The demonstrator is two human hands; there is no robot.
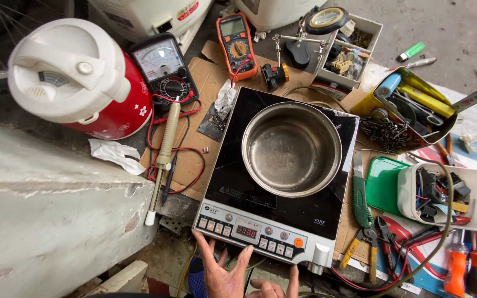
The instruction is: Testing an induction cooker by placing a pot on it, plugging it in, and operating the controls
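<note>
A black and silver induction cooker (233, 176) lies on cardboard with an empty steel pot (292, 148) on its glass top. Its control panel (249, 232) shows a lit red display and a row of buttons. My left hand (222, 273) is at the bottom edge, fingers spread, fingertips touching the cooker's front edge just below the panel, holding nothing. Only a few fingers of my right hand (280, 286) show at the bottom edge, one finger raised towards the orange button; the rest is cut off.
A red and white thermos jug (78, 77), an analogue meter (164, 69), an orange multimeter (237, 44) and a desoldering pump (164, 154) lie at the left. Boxes of parts (448, 193), screws, pliers (362, 243) and screwdrivers crowd the right. A concrete ledge (45, 215) fills the lower left.
</note>
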